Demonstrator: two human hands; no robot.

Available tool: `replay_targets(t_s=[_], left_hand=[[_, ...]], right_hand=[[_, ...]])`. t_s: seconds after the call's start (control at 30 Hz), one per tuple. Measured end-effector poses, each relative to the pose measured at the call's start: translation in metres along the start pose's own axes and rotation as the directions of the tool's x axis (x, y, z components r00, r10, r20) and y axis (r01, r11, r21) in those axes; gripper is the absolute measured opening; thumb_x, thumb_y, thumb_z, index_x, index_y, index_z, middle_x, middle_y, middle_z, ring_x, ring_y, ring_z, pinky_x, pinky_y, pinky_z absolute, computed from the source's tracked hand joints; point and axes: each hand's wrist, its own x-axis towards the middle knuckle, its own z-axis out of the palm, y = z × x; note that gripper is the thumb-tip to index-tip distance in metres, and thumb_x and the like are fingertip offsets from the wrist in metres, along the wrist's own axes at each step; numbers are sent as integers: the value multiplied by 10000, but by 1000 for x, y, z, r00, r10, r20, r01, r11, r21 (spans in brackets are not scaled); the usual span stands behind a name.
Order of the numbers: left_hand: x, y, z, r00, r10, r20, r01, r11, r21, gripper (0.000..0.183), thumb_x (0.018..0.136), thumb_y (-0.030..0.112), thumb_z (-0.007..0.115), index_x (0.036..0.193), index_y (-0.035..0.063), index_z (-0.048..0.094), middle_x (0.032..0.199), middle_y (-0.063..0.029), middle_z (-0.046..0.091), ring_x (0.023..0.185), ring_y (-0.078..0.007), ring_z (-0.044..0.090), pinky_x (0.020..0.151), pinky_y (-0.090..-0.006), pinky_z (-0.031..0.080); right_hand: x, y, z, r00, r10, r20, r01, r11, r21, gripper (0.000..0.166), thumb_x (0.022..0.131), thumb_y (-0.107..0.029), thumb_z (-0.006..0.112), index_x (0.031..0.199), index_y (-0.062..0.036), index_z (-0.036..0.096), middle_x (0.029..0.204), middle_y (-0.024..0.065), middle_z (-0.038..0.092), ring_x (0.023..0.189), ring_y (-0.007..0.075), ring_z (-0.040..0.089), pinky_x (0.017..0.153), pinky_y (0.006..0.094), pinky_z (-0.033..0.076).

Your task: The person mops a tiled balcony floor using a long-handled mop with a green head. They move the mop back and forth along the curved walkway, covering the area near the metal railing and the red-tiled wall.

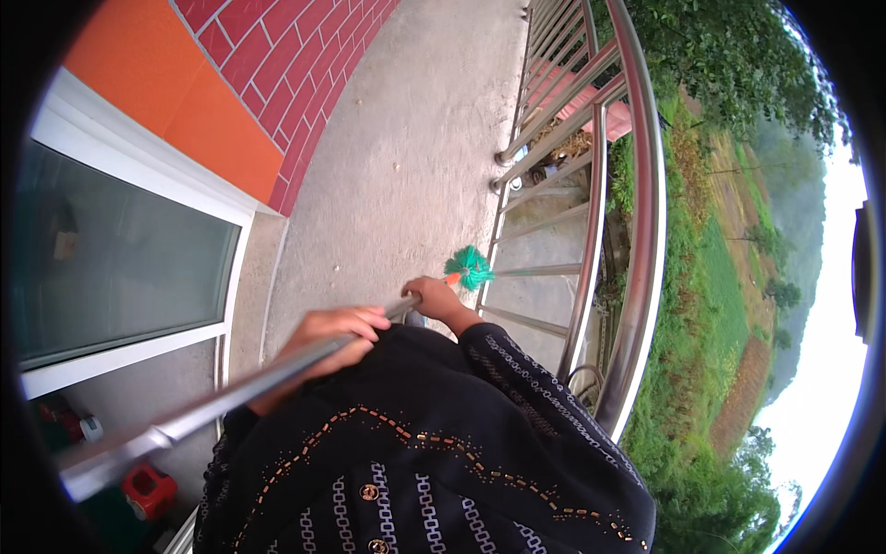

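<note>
A long metal pole [228, 396] slants across my front from the lower left to the middle. At its far end is a round brush head [471, 269] with green bristles and an orange neck, low beside the railing. My left hand [336, 341], slightly blurred, is wrapped around the pole in front of my body. Farther along, nearer the brush, my right hand [436, 298] grips the same pole. Whether the bristles touch the floor or the railing, I cannot tell.
A metal railing [644, 208] runs along the right side of the concrete floor [415, 124]. On the left stand a red brick-patterned wall [277, 62] and a white-framed glass window or door [131, 249]. A red object [149, 490] sits at the lower left.
</note>
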Motion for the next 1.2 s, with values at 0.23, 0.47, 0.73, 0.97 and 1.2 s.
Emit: replay_targets(t_s=[0.23,0.47,0.73,0.97,1.2], left_hand=[[-43,32,-75,915,195,-354,-265,951,-160,81,850,-30,509,921,-31,547,1019,-276,653,1099,-399,605,983,-506,459],[-40,-34,-66,988,29,-152,-48,991,-125,105,849,26,604,949,-6,607,1129,-206,656,1117,-293,615,970,-381,464],[-48,-3,-116,974,9,-228,-27,996,-79,73,797,-30,591,867,-15,604,1024,-218,683,1085,-299,637,949,-391,490],[26,-30,-104,957,89,-277,-115,990,-80,89,791,-38,569,873,-16,593,1052,-225,676,1106,-306,627,955,-386,487],[125,-68,-69,989,-24,-146,30,999,40,143,758,-75,634,874,8,625,1035,-181,692,1081,-285,643,933,-372,504]], right_hand=[[51,-117,-59,960,-78,-271,9,969,-246,179,740,-59,628,908,-119,642,733,114,648,727,321,637,675,429,498],[40,-21,5,966,79,-246,-131,970,-204,192,707,-50,623,882,-120,661,837,97,661,852,313,625,752,428,487],[78,-88,15,984,99,-147,-120,983,-137,250,678,-40,629,913,-115,667,876,110,666,855,321,637,741,394,509],[120,-28,-65,935,-29,-354,-71,962,-265,192,701,-32,614,867,-117,662,793,73,649,819,304,618,722,401,489],[115,85,-39,992,89,-91,-84,995,55,242,671,-21,618,880,-134,663,814,106,642,873,310,615,736,409,497]])
